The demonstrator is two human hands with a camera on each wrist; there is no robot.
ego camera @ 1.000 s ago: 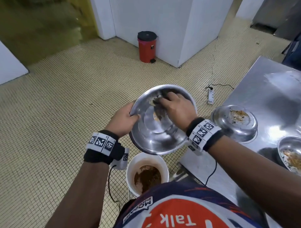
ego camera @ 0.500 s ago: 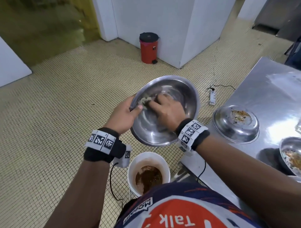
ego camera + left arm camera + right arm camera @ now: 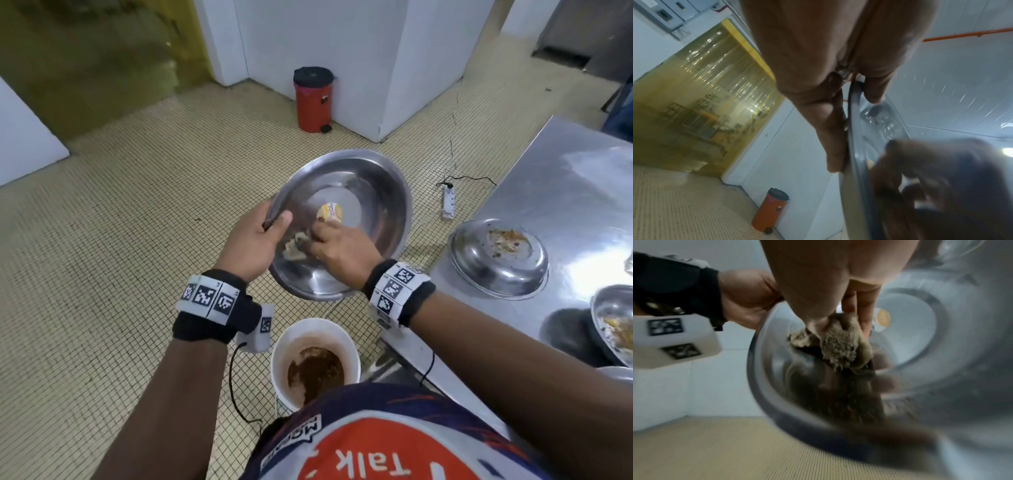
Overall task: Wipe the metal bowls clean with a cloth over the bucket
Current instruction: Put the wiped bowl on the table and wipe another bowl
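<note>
Two hands work one tilted metal bowl (image 3: 359,192) above the white bucket (image 3: 284,346).

Left hand (image 3: 251,245) grips the bowl's near rim, thumb inside and fingers behind the wall; right hand (image 3: 342,250) pinches a crumpled tan cloth (image 3: 840,347) against the inner wall. Brown slop sits in the bucket on the tiled floor. Another soiled bowl (image 3: 498,257) rests upside down on the steel table (image 3: 565,178), a third (image 3: 616,322) beside it.

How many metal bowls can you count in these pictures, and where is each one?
3, perhaps more. A large round steel bowl is held above the floor in the hands. A food-stained steel bowl stands on the steel table, and another is cut off at the right edge, where more may be hidden.
</note>
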